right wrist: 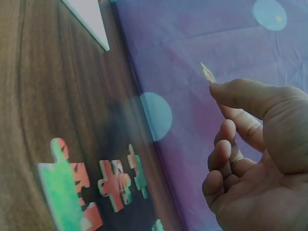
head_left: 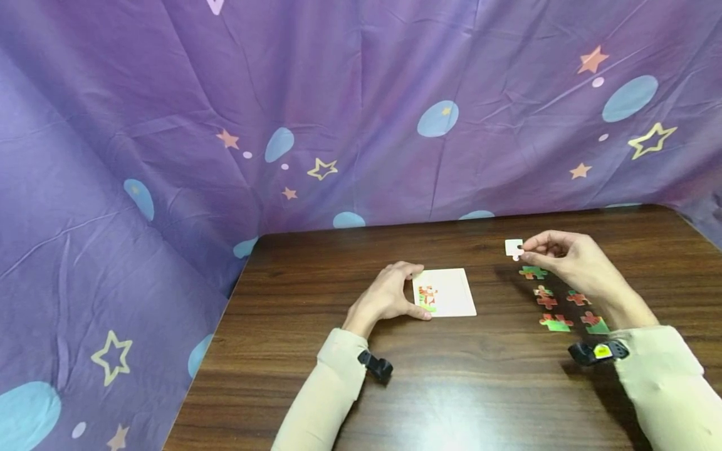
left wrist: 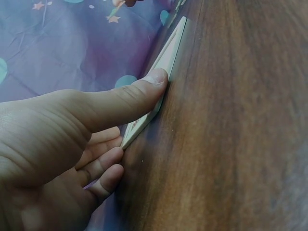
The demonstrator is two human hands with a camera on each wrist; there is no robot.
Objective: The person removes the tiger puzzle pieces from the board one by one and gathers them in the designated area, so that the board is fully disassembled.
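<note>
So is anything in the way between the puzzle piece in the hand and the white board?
Nothing visible. The right hand pinches the small white-backed puzzle piece above the brown wooden table. Only bare tabletop lies between it and the white rectangular puzzle board, which the left hand steadies at its left edge.

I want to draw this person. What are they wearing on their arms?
Both arms have long cream sleeves that reach the wrists. A small black gadget is strapped at the left wrist. The one at the right wrist is black with a yellow patch. The hands are bare, with no gloves or rings that show.
</note>
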